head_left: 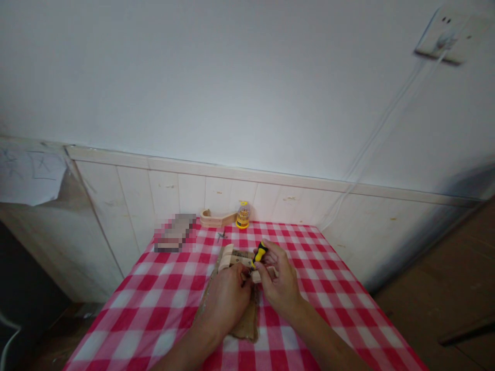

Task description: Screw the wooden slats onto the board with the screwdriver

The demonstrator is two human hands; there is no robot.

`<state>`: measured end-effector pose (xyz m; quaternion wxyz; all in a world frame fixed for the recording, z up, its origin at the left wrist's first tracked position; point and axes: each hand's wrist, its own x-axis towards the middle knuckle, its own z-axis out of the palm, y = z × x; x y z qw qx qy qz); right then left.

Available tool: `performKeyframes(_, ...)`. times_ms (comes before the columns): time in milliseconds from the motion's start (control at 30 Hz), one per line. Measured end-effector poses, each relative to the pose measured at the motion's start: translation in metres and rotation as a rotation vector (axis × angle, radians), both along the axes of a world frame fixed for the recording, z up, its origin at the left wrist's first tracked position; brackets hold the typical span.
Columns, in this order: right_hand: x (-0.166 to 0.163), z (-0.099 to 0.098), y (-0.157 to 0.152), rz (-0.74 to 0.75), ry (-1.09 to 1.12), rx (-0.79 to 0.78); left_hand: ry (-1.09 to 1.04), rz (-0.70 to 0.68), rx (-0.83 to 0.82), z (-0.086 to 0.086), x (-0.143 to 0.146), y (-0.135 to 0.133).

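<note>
My right hand (279, 278) is closed round a short yellow-and-black screwdriver (261, 251), which tilts with its handle end up. Its tip is down by my left fingers and hard to make out. My left hand (231, 288) is closed on a pale wooden piece (232, 262) that has small dark holes and a curved end. More of the same wood shows under my right fingers. Beneath both hands lies a brown cardboard-like sheet (243, 330). What my left fingertips pinch is partly hidden.
At the back of the red checked tablecloth (320, 304) stand a yellow-based bit set (243, 215) and a curved wooden part (216, 219). Several small dark screws (221, 236) lie nearer. A blurred-out flat object (176, 233) is at the left; the wall (266, 201) borders the table.
</note>
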<state>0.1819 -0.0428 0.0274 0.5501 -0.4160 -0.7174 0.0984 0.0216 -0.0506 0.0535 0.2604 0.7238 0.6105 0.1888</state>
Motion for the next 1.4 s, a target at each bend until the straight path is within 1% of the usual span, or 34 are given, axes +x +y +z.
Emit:
performKeyframes(467, -0.0015, 0.0081, -0.0003, 0.009, 0.040, -0.021, 0.011, -0.004, -0.014, 0.0025, 0.0001, 0.0001)
performKeyframes(667, -0.0031, 0.0106, -0.0005, -0.012, 0.037, -0.012, 0.032, 0.003, -0.020, 0.0031, 0.0001, -0.0004)
performKeyframes(800, -0.0033, 0.0099, -0.0001, 0.004, 0.060, -0.028, 0.030, -0.006, -0.018, 0.0036, 0.0001, -0.0001)
performKeyframes(1000, -0.0015, 0.0064, 0.0008, -0.028, 0.072, -0.040, 0.020, -0.014, -0.015, 0.0013, -0.0002, 0.0011)
performKeyframes(1200, -0.0025, 0.0046, 0.0028, -0.022, 0.099, -0.056, -0.001, -0.012, 0.004, -0.0009, -0.0007, 0.0002)
performKeyframes(1300, -0.0036, 0.0062, 0.0025, -0.012, 0.108, -0.046, 0.001, -0.001, 0.014, -0.0019, -0.0007, 0.0007)
performKeyframes(1400, -0.0032, 0.0080, -0.0002, -0.026, 0.056, 0.000, 0.009, 0.003, 0.015, -0.0030, -0.0004, 0.0015)
